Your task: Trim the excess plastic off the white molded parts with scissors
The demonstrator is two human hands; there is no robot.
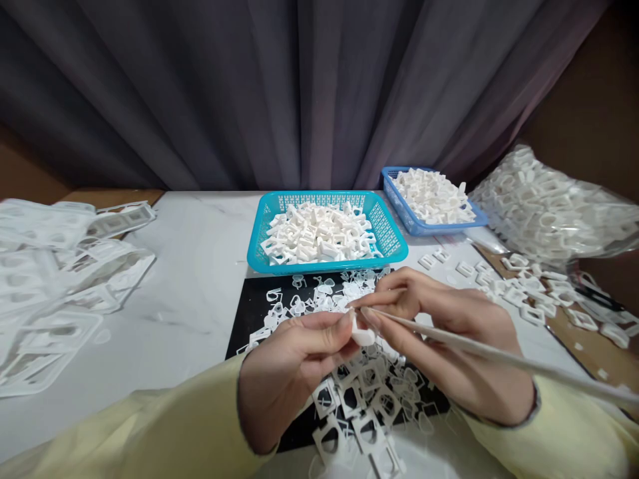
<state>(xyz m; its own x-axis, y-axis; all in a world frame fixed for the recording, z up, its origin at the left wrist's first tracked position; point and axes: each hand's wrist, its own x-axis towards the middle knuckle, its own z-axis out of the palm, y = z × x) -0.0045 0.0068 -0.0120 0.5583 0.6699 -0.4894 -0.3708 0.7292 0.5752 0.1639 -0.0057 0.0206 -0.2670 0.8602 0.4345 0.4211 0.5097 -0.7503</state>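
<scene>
My left hand [304, 349] is closed, pinching a small white plastic part [363, 336] between thumb and fingertips. My right hand [449, 332] is closed around a long thin white stick-like tool [464, 341], which runs off past the right edge; whether it is stiff or a cord I cannot tell. The tool's tip meets the part, mostly hidden by my fingers. Under both hands lies a black mat [249, 303], strewn with white plastic scraps [387, 376] and several square frames [369, 429] with holes.
A teal basket [327, 268] heaped with white parts stands behind my hands. Further right are a blue basket [439, 229] of similar parts and a full clear plastic bag [554, 206]. Loose white parts [532, 293] lie at right. White moulded sheets [54, 273] are piled at left.
</scene>
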